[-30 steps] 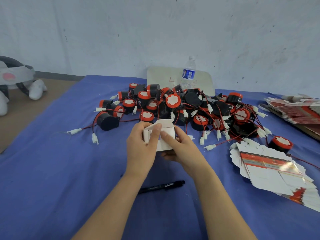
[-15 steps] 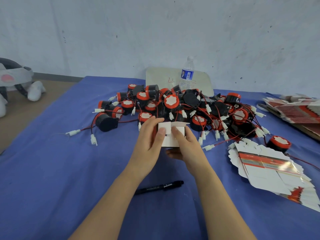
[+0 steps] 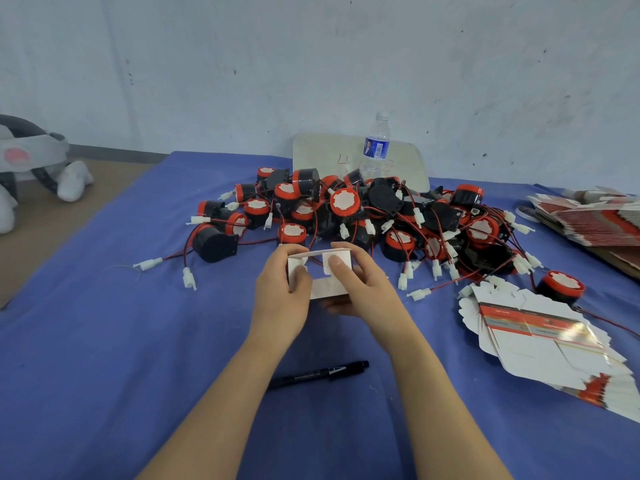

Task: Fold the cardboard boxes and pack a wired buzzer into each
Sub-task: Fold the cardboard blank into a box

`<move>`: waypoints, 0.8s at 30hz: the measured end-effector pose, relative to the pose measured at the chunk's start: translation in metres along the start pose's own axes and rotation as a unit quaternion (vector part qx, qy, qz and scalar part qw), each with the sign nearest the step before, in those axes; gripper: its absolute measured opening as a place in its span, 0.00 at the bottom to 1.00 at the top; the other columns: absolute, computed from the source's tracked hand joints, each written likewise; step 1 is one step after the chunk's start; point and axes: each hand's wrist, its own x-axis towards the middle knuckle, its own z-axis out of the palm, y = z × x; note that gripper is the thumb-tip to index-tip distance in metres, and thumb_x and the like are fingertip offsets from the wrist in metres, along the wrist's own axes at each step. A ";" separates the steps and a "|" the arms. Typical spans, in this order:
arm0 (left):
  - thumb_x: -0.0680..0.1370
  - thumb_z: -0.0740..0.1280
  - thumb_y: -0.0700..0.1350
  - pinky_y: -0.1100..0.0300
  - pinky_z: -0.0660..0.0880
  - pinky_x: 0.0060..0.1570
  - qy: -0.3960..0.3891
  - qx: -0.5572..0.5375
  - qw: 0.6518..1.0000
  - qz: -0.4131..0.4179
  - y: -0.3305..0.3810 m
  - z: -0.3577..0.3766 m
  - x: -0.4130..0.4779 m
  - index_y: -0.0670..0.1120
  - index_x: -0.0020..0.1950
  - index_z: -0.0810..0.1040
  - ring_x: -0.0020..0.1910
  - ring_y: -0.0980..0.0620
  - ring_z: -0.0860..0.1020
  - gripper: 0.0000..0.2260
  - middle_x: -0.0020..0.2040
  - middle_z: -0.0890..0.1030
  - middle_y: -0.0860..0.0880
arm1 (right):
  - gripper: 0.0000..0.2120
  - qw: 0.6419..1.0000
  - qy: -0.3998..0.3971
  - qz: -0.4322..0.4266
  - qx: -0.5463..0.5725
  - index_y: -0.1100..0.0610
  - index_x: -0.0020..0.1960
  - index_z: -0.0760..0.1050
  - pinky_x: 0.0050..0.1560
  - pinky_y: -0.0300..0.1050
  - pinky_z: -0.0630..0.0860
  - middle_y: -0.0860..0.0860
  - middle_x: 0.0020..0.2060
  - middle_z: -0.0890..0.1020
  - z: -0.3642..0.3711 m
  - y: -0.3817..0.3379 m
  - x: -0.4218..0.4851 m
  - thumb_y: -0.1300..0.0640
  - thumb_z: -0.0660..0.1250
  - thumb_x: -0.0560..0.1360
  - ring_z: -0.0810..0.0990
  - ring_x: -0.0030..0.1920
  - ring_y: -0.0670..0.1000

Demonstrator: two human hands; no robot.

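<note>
one small white box sits at frame centre, gripped by both hands: left hand curled round its left side, right hand round its right, thumbs on two flaps. just behind, a buzzer pile, too tangled to count. bare blue cloth fills the lower left. one pen lies below; two flat-box stacks at the right edge.

Even soft light, faint shadows, glare on flat box stack, wide-angle bowing at edges, mild softness
</note>
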 end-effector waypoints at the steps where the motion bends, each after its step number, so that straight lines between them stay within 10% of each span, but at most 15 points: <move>1: 0.79 0.60 0.36 0.59 0.76 0.47 0.000 0.001 1.000 -0.002 0.000 0.000 0.000 0.55 0.53 0.72 0.51 0.56 0.76 0.14 0.52 0.78 0.54 | 0.07 1.000 0.002 0.001 -0.003 0.44 0.55 0.75 0.36 0.40 0.79 0.49 0.40 0.82 0.000 0.001 0.001 0.51 0.65 0.79 0.83 0.38 0.46; 13: 0.79 0.62 0.38 0.73 0.72 0.42 -0.032 -0.059 0.998 -0.015 0.004 -0.001 0.001 0.52 0.55 0.76 0.54 0.56 0.75 0.11 0.57 0.77 0.52 | 0.10 0.999 -0.011 0.032 0.013 0.44 0.58 0.75 0.36 0.40 0.78 0.51 0.43 0.82 -0.004 0.000 -0.001 0.54 0.66 0.78 0.83 0.38 0.47; 20: 0.79 0.60 0.36 0.74 0.69 0.49 -0.023 0.015 0.999 0.036 0.003 -0.003 0.001 0.48 0.56 0.76 0.55 0.58 0.74 0.11 0.56 0.77 0.52 | 0.29 0.986 -0.069 0.114 0.100 0.43 0.57 0.77 0.44 0.48 0.81 0.53 0.52 0.84 -0.009 -0.007 -0.003 0.29 0.67 0.61 0.85 0.48 0.57; 24: 0.80 0.61 0.37 0.71 0.71 0.48 -0.030 0.001 0.999 0.034 0.003 -0.006 0.003 0.48 0.58 0.75 0.55 0.55 0.75 0.10 0.57 0.78 0.50 | 0.20 0.985 -0.074 0.100 0.119 0.43 0.57 0.77 0.45 0.47 0.81 0.52 0.58 0.80 -0.009 -0.007 -0.003 0.39 0.72 0.68 0.84 0.52 0.54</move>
